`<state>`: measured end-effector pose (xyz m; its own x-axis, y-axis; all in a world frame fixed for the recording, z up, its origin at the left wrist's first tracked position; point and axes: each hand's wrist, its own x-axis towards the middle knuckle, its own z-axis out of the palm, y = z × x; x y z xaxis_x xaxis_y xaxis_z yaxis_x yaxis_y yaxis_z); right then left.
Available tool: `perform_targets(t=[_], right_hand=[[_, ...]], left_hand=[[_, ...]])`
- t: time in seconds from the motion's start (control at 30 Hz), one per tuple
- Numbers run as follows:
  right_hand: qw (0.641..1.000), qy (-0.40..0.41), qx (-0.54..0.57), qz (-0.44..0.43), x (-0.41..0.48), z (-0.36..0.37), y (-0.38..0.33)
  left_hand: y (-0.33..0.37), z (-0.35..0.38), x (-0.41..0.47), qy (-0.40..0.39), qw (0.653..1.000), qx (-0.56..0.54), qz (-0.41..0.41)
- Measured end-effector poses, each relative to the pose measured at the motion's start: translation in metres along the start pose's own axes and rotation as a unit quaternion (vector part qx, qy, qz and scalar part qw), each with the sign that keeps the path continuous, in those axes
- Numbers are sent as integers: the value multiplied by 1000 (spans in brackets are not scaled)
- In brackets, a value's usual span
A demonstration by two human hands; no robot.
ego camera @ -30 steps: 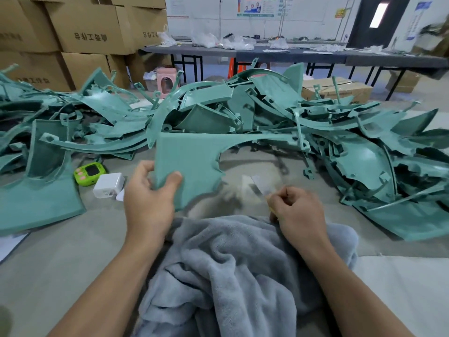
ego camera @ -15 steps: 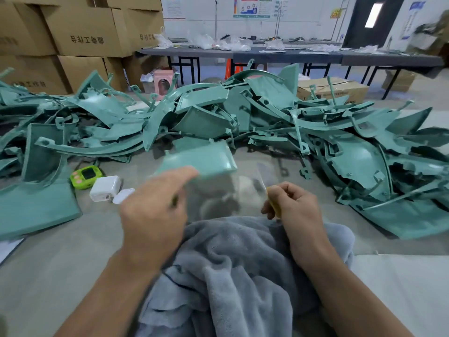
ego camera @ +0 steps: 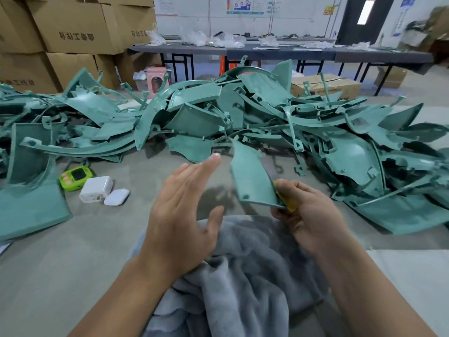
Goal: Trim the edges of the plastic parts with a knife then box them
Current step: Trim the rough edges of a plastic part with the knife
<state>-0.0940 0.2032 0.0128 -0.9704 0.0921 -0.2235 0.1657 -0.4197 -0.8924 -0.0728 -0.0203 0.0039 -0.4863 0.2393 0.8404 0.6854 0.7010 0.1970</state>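
A green plastic part (ego camera: 250, 177) stands tilted above the table, its lower right corner pinched by my right hand (ego camera: 308, 212). That same hand also holds a knife with a yellow handle (ego camera: 286, 200); its blade is hidden. My left hand (ego camera: 184, 210) hovers just left of the part with fingers straight, holding nothing and not touching the part. A large heap of green plastic parts (ego camera: 218, 113) covers the table behind.
A grey towel (ego camera: 233, 276) lies on my lap at the table's near edge. A green timer (ego camera: 76, 177), a white charger (ego camera: 96, 189) and a white case (ego camera: 116, 197) sit at the left. Cardboard boxes (ego camera: 73, 25) stack at the back left.
My left hand has let go of the green part and opened. The part has turned on edge and passed to my right hand, which now pinches it along with the knife.
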Motion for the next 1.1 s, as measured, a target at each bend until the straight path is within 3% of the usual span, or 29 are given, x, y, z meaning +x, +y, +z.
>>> perform_targets(t=[0.17, 0.23, 0.4, 0.5, 0.57, 0.73, 0.83, 1.0, 1.1], right_hand=[[991, -106, -79, 29, -5, -8, -5], [988, -134, -74, 22, -8, -3, -2], [998, -34, -50, 3, -5, 5, 1], [999, 24, -28, -29, 0, 0, 1], [998, 27, -46, -43, 3, -1, 2], [990, 9, -125, -58, 7, -2, 9], [971, -3, -225, -87, 11, -3, 15], [949, -109, -265, -128, 16, -14, 10], [936, -210, -264, -97, 18, -24, 5]], left_hand=[[6, 0, 5, 59, 998, -10, 30], [8, 1, 3, 45, 998, 5, 42], [5, -1, -4, 11, 990, 97, 102], [-3, -4, -2, 52, 982, 173, 62], [-14, -1, -5, 40, 982, 186, 21], [-40, 6, -13, -121, 979, 81, -142], [-47, 9, -16, -198, 965, 75, -156], [-51, 7, -12, -171, 969, -43, -173], [-56, 8, -16, -152, 967, -91, -183]])
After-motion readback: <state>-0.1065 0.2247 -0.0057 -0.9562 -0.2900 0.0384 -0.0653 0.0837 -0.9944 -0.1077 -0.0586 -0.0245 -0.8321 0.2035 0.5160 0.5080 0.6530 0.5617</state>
